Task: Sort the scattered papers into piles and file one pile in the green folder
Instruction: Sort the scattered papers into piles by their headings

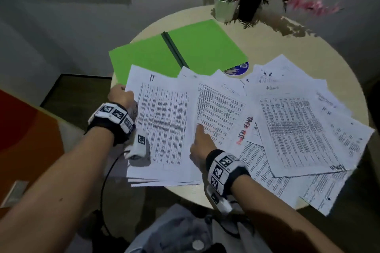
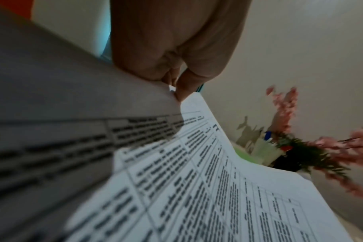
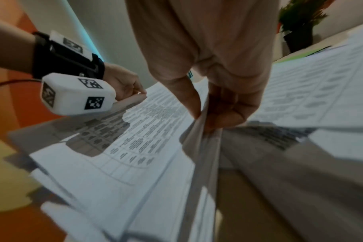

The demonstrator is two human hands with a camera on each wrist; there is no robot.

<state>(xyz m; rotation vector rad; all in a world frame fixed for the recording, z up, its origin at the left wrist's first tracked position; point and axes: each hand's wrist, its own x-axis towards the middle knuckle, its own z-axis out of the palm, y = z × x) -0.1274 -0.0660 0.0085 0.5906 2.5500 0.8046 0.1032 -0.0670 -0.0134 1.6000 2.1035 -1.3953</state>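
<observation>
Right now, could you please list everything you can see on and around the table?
Table: one, beige, round.
Green folder: one, open flat at the far side.
Papers: many, white, printed, fanned across the near side, some overlapping the folder.
Round sticker or disc: one, blue, half hidden under the folder.
Pen cup: one, pale, far edge.
Potted plant: one, black pot, pink flowers.
Left hand: grip pinches the leftmost papers' edge.
Right hand: grip holds a sheet's edge.
</observation>
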